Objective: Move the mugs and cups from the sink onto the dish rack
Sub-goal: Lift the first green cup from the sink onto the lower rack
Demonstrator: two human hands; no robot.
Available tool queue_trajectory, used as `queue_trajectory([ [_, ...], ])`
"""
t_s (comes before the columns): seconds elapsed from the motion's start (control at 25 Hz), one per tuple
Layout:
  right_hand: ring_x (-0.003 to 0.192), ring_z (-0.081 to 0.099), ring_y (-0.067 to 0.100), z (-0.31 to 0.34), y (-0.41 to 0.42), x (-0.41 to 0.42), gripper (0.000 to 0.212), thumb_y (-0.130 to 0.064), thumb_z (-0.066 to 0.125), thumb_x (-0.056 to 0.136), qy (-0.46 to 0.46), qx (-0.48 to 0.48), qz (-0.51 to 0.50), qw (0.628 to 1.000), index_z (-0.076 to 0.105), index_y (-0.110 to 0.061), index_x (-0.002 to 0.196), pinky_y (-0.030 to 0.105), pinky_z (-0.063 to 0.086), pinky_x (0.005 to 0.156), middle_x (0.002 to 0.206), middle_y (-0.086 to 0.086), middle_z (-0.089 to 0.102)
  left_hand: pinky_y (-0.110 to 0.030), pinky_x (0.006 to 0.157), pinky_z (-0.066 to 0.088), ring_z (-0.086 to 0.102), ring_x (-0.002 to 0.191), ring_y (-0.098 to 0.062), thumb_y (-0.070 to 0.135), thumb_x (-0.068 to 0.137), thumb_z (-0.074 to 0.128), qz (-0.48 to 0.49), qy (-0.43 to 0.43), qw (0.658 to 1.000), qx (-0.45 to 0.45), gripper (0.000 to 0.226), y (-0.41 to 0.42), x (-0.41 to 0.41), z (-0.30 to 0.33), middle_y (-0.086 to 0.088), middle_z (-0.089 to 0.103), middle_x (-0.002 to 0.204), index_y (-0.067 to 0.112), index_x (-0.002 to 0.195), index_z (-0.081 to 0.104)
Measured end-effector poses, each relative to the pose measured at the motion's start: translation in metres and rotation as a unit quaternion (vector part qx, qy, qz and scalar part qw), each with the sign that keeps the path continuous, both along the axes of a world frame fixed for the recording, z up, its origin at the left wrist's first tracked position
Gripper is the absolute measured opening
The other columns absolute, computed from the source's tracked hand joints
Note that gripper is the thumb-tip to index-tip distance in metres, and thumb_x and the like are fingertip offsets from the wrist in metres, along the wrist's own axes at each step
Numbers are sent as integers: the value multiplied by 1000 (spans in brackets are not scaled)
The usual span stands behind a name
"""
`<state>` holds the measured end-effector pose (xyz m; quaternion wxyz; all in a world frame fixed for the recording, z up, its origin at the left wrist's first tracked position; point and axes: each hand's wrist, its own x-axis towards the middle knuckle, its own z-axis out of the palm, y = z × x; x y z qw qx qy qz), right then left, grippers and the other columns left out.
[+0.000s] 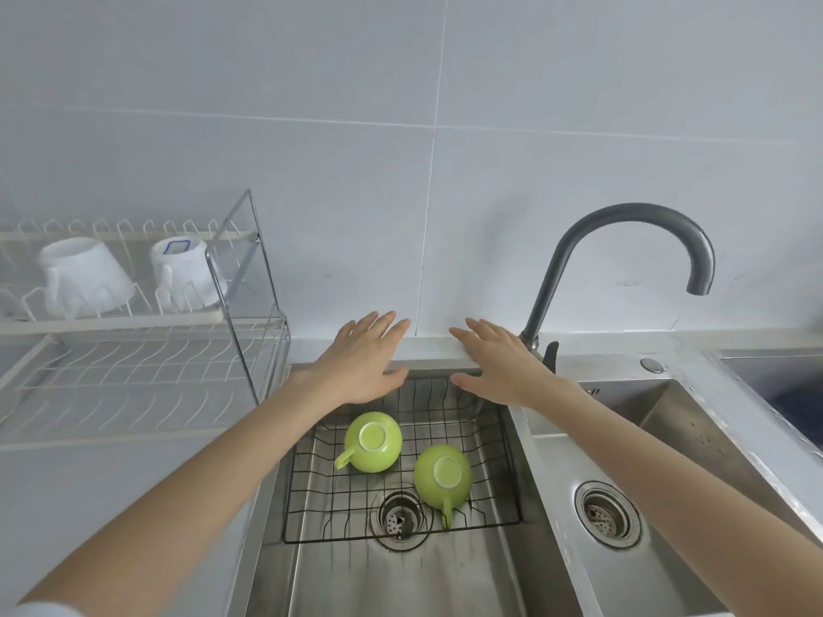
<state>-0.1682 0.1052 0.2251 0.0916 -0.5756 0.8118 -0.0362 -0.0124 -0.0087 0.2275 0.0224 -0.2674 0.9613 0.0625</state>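
Two green cups [373,442] in sink [401,576], two white mugs [84,278] racked.

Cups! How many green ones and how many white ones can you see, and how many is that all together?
Green cups: 2, one and another, both upside down in the sink.
White cups: 2, one and another, both upside down on the dish rack.
Total: 4
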Motion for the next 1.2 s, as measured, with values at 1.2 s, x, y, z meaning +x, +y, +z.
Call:
queue_trajectory([
  [1.2, 127, 44, 34, -255, -12, -46, 62, -20, 45, 94, -408, 142, -260, 863, 14, -17, 148, 36, 38, 105, 141, 18, 42, -33, 102, 42, 50, 122, -24, 33, 83, 61, 243, -10, 867, 436, 61, 6, -92, -262, -12, 51, 133, 8, 134, 39],
])
